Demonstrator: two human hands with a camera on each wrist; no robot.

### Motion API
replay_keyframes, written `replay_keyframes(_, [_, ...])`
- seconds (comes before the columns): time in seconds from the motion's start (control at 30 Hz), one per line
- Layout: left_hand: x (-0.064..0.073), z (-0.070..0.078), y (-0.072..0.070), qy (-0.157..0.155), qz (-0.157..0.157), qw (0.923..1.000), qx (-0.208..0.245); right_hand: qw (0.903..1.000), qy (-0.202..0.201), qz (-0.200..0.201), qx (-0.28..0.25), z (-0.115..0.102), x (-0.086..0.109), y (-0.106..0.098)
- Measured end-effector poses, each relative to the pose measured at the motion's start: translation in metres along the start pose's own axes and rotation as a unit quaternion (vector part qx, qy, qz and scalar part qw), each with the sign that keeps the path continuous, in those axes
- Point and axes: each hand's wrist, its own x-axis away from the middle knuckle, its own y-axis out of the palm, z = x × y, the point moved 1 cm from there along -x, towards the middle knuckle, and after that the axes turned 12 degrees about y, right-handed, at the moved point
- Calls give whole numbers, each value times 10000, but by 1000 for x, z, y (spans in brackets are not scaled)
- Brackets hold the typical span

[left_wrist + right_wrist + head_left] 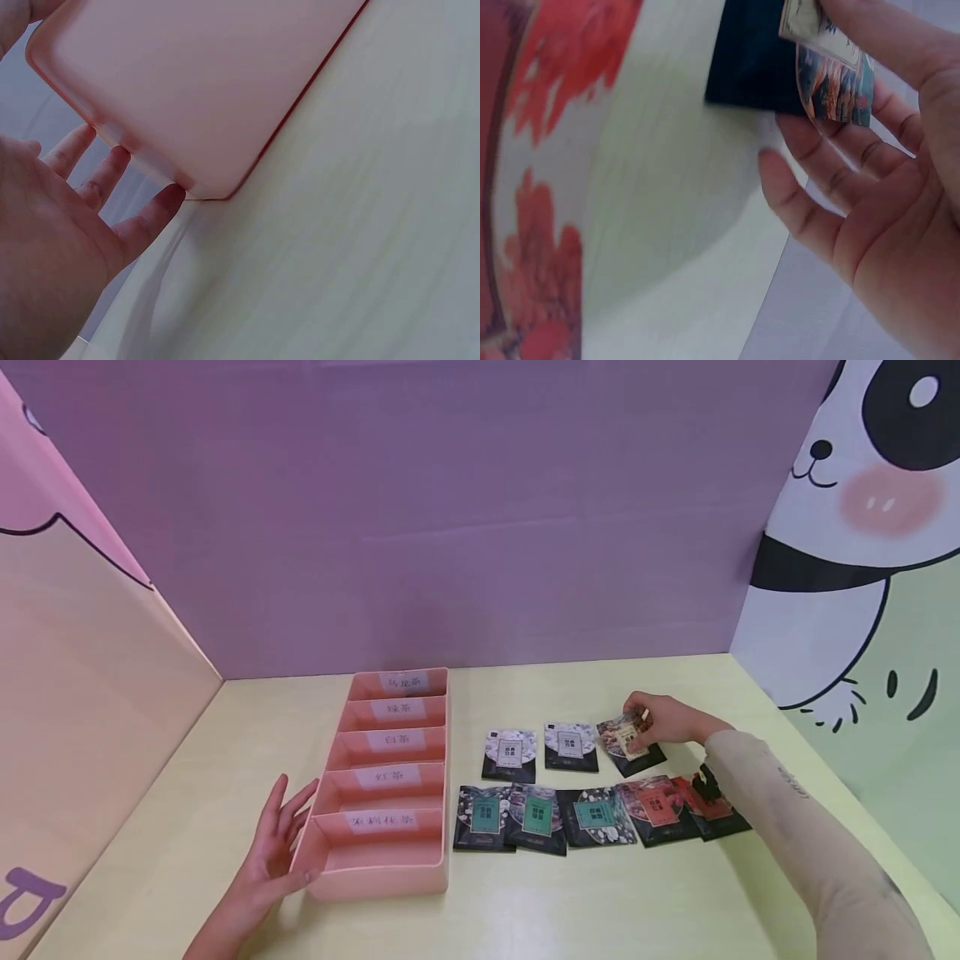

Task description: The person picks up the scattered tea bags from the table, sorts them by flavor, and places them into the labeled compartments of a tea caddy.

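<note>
Pinches a packet (621, 742) with the right hand (671, 718), with the thumb on the printed face and fingers behind. Rests the left hand (266, 860) against the pink box (378, 883), with fingers spread and nearly straight along the outer wall and the thumb by the near corner, touching rather than gripping. Sits, in the packet's case, at the fingertips of the right hand, beyond the red-labelled packets (656, 810) and to the right of two white packets (510, 755). Cannot tell whether lifted clear of the table (525, 910) or touching at the dark end.

Looks light, flat and thin, probably smooth enough to slip a little, and likely to bend or crease if squeezed hard in the middle. Best taken by an edge, with the thumb on top and fingertips under, leaving the dark end free.

Lies askew, with the long axis slanting from far left of the right hand's fingertips to nearer and rightward. Points the plain dark end back toward the person, more turned than the white packets. Stretches lengthwise away from the left hand, in the box's case, seemingly stiff
</note>
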Motion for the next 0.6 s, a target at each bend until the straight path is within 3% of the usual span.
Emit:
replay_keyframes(0.27, [1,-5,1,185,28,9998,54,9992,116,-207,-324,-2,2,-14])
replay_keyframes(0.6, [-1,-1,0,148,73,9999,-14,9997,121,-138,-159,-9,4,-35])
